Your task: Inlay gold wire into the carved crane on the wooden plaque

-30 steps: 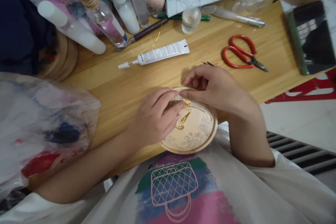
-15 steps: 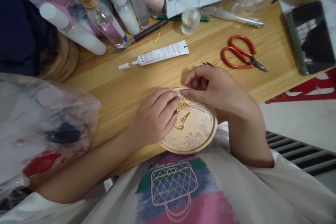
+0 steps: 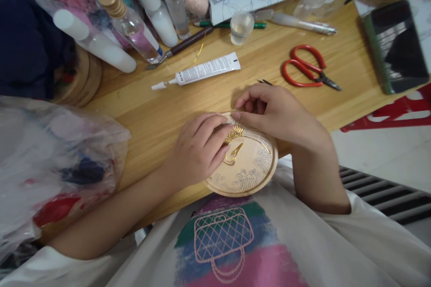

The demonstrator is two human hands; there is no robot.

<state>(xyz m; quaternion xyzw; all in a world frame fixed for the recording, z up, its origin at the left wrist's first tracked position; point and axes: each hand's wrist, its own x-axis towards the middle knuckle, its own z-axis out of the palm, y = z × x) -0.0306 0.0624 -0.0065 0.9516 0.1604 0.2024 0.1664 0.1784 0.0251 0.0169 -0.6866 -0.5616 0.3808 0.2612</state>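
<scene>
A round wooden plaque [image 3: 251, 168] lies at the table's front edge, partly over my lap. Gold wire forms a bird's head, neck and scaly body on it, and printed lines show waves and feathers. My left hand [image 3: 202, 150] is laid across the plaque's left side, fingers curved over it and thumb near the gold bird, holding it. At the upper rim, my right hand [image 3: 272, 107] has its fingers curled, with thumb and index fingertips close together on the plaque. Whatever they pinch is too small or hidden to make out.
Beyond the hands lie a white glue tube [image 3: 208, 69], red-handled scissors [image 3: 306, 67], a small clear cup [image 3: 241, 28], a craft knife [image 3: 190, 41] and a gold wire piece [image 3: 199, 53]. Bottles [image 3: 131, 24] stand back left, a plastic bag [image 3: 60, 161] left, a phone [image 3: 395, 47] right.
Both hands keep nearly the same pose on the plaque. The view has shifted very slightly; nothing has visibly been picked up or let go.
</scene>
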